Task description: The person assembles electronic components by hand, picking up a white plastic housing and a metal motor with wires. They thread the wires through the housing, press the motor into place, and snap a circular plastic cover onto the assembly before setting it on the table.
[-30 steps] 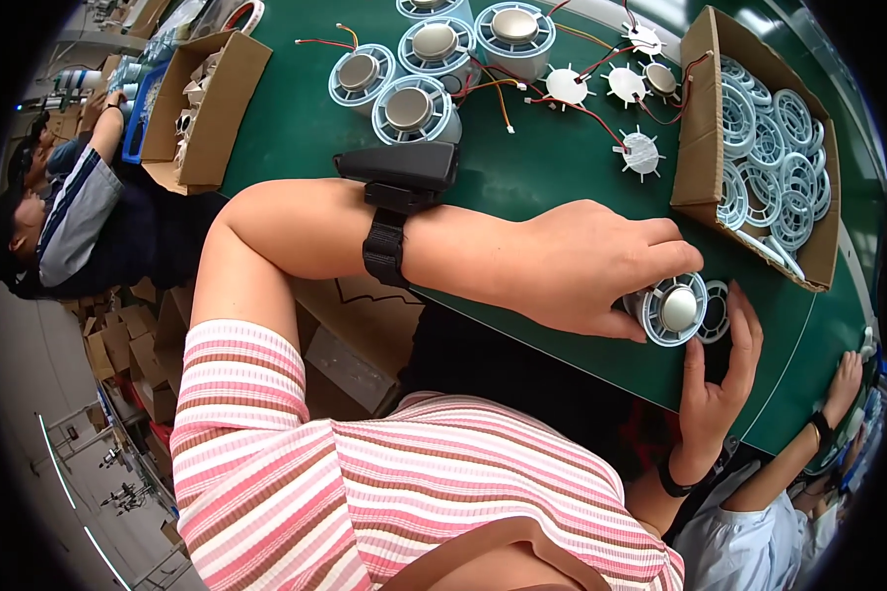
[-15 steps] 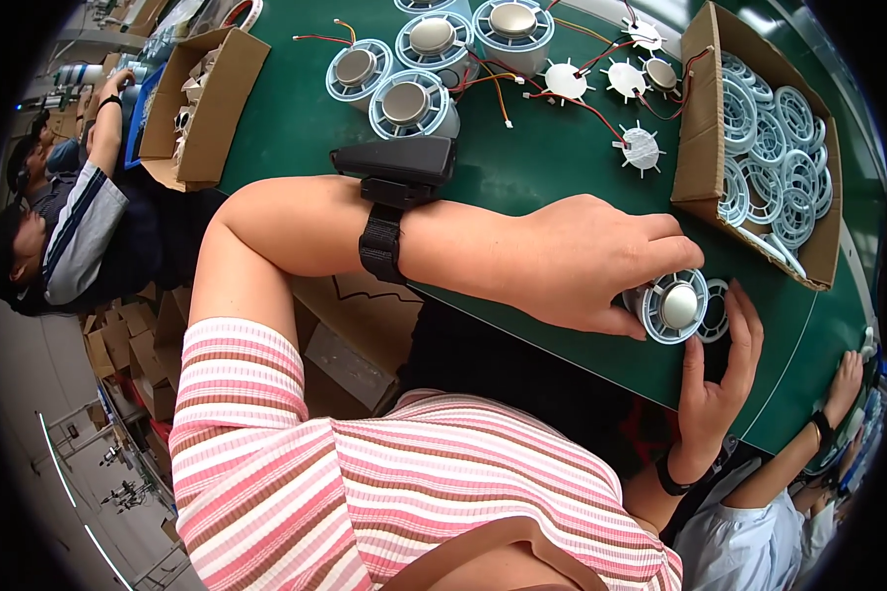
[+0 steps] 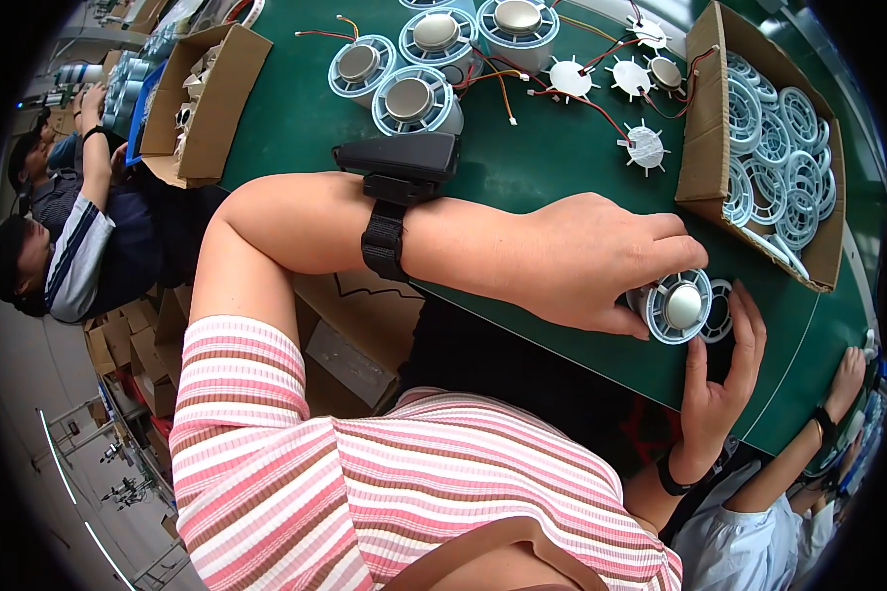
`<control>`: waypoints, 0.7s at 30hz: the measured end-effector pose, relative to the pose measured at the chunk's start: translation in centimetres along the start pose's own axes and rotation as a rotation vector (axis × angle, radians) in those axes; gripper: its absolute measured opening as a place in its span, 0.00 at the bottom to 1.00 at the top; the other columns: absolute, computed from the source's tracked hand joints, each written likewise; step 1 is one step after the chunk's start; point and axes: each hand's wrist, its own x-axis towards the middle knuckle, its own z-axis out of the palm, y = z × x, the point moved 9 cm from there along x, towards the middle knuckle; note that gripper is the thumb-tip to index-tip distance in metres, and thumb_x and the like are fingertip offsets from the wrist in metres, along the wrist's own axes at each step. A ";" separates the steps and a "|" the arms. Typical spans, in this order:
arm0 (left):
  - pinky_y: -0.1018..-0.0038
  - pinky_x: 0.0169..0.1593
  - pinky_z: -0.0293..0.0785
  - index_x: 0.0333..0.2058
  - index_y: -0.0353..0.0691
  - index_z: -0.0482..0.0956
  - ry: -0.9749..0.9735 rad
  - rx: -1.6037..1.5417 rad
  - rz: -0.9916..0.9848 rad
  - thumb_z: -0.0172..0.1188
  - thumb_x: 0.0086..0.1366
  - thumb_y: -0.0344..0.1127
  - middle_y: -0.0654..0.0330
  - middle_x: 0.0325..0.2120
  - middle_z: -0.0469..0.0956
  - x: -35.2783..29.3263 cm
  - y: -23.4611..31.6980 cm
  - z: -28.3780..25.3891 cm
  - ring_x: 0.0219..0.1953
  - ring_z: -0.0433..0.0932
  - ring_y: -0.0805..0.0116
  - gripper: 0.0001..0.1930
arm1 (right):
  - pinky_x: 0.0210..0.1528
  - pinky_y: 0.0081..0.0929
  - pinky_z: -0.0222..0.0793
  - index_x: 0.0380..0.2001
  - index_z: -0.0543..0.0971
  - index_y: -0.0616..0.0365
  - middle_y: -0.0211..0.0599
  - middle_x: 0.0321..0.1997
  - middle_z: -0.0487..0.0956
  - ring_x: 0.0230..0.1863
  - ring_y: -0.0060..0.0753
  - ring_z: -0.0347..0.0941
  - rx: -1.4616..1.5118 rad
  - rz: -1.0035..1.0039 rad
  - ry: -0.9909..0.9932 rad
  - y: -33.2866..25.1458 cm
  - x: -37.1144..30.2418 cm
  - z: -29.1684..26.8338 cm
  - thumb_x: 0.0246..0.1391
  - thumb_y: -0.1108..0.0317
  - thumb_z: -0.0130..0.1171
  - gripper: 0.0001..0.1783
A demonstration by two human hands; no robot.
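Note:
My left hand reaches across from the left, its fingers and thumb wrapped round a light-blue round housing with a silver metal disc in its spoked face. That face is tilted toward me. Just to its right is a light-blue plastic ring, partly hidden behind the housing. My right hand comes up from the lower right and grips this ring between thumb and fingers. Its thumb tip lies close to the housing's lower rim; whether they touch I cannot tell.
Several similar housings with wires stand at the back of the green table. White spoked discs lie right of them. A cardboard box of light-blue rings stands at right, another box at left. Co-workers' arms show at both sides.
Both hands keep their holds with hardly any movement. The view has shifted very slightly. At far left, a co-worker's arms have moved.

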 end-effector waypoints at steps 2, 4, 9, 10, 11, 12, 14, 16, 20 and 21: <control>0.60 0.39 0.81 0.57 0.40 0.69 0.006 0.010 0.004 0.75 0.55 0.43 0.52 0.46 0.77 0.0 0.1 0.0 0.41 0.84 0.50 0.34 | 0.67 0.40 0.65 0.62 0.74 0.60 0.49 0.66 0.74 0.65 0.50 0.71 -0.004 0.002 0.001 0.1 0.0 -0.1 0.55 0.75 0.66 0.30; 0.61 0.39 0.81 0.57 0.40 0.69 0.008 0.012 0.009 0.75 0.55 0.43 0.52 0.46 0.77 0.0 0.1 0.1 0.41 0.84 0.50 0.34 | 0.67 0.40 0.65 0.61 0.74 0.60 0.49 0.65 0.74 0.65 0.50 0.71 0.014 0.001 0.004 0.1 0.0 -0.1 0.54 0.75 0.67 0.30; 0.64 0.36 0.81 0.62 0.41 0.67 0.010 -0.099 -0.028 0.75 0.55 0.38 0.52 0.49 0.75 0.1 0.3 -0.1 0.39 0.83 0.55 0.38 | 0.70 0.39 0.62 0.63 0.70 0.61 0.50 0.65 0.74 0.68 0.47 0.69 0.134 0.059 0.016 1.2 -0.7 -0.2 0.51 0.77 0.68 0.35; 0.65 0.38 0.82 0.63 0.40 0.66 -0.020 -0.141 -0.092 0.75 0.56 0.36 0.52 0.51 0.74 0.0 0.3 -0.3 0.41 0.83 0.57 0.38 | 0.72 0.39 0.60 0.65 0.68 0.61 0.50 0.65 0.74 0.69 0.46 0.68 0.179 0.087 0.018 1.7 -0.9 -0.4 0.51 0.78 0.67 0.37; 0.67 0.39 0.83 0.65 0.39 0.65 -0.053 -0.183 -0.152 0.75 0.57 0.35 0.52 0.52 0.74 0.0 0.0 -0.1 0.43 0.84 0.60 0.39 | 0.72 0.39 0.60 0.65 0.68 0.61 0.50 0.65 0.74 0.69 0.46 0.68 0.154 0.103 0.030 1.9 -0.9 -0.6 0.51 0.78 0.67 0.37; 0.67 0.39 0.83 0.65 0.39 0.65 -0.063 -0.194 -0.126 0.75 0.57 0.35 0.52 0.52 0.74 -0.1 0.3 0.1 0.43 0.84 0.60 0.39 | 0.71 0.39 0.62 0.63 0.69 0.62 0.50 0.63 0.74 0.67 0.46 0.70 0.286 0.154 0.122 2.1 -0.8 -1.1 0.48 0.78 0.69 0.37; 0.71 0.45 0.84 0.67 0.39 0.63 -0.071 -0.380 -0.223 0.73 0.59 0.29 0.54 0.55 0.72 -0.4 -0.6 1.0 0.49 0.82 0.65 0.39 | 0.68 0.38 0.66 0.61 0.69 0.63 0.50 0.59 0.76 0.64 0.44 0.72 0.545 0.246 0.315 2.2 -1.0 -1.9 0.43 0.79 0.72 0.39; 0.72 0.47 0.84 0.68 0.39 0.62 -0.091 -0.477 -0.257 0.72 0.60 0.27 0.55 0.57 0.71 -0.5 -0.9 1.5 0.52 0.82 0.67 0.39 | 0.68 0.38 0.67 0.61 0.68 0.63 0.50 0.59 0.76 0.63 0.43 0.73 0.573 0.204 0.295 -0.8 -0.2 -2.3 0.42 0.79 0.72 0.40; 0.73 0.54 0.83 0.68 0.38 0.62 -0.108 -0.669 -0.263 0.67 0.63 0.21 0.57 0.58 0.70 -0.6 -0.8 1.9 0.58 0.77 0.70 0.36 | 0.63 0.36 0.72 0.63 0.67 0.63 0.49 0.59 0.77 0.60 0.44 0.76 0.452 0.015 0.151 -5.0 1.5 -1.0 0.40 0.79 0.74 0.44; 0.73 0.54 0.83 0.68 0.38 0.63 -0.106 -0.704 -0.283 0.66 0.63 0.20 0.58 0.58 0.70 -0.5 -0.8 1.9 0.57 0.77 0.70 0.35 | 0.63 0.36 0.72 0.63 0.67 0.63 0.49 0.59 0.77 0.60 0.44 0.76 0.441 0.021 0.158 -5.0 1.7 -0.9 0.40 0.79 0.74 0.44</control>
